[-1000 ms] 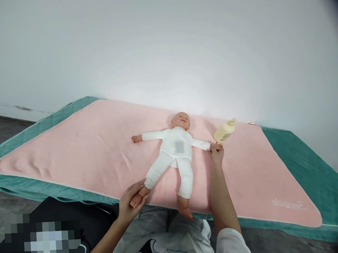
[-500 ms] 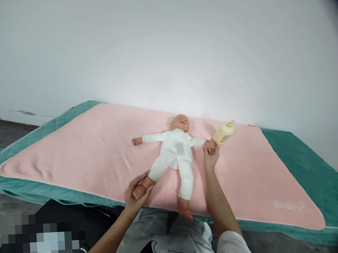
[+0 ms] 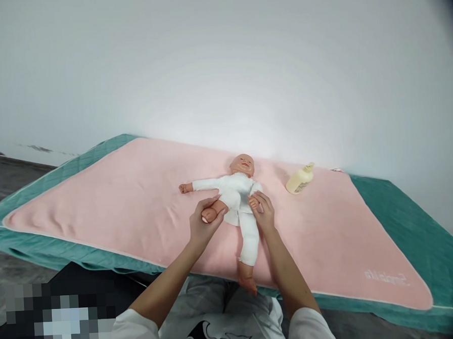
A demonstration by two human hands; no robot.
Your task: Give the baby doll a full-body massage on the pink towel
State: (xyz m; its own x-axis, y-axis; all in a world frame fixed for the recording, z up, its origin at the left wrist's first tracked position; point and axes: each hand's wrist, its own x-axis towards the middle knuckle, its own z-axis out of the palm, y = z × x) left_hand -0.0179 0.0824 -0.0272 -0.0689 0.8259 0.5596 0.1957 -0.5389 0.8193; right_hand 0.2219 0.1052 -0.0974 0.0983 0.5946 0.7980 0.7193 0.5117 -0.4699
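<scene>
Across the pink mat, a doll held by one arm and one leg

The doll lies face up near the mat's middle, dressed in white. From my remote post I have both hands engaged, apart from each other: my left hand is wrapped around its right foot, that leg bent up toward the belly; my right hand holds its left hand, the arm folded in beside the torso. I judge the step in hand to be bending this crosswise pair of limbs; the next move seems to call for a light, even grip without twisting hip or shoulder.

Its long axis runs from wall to near edge, head toward the wall, straight left leg toward me. The right arm points out leftward; a yellow bottle is off to the right.
</scene>
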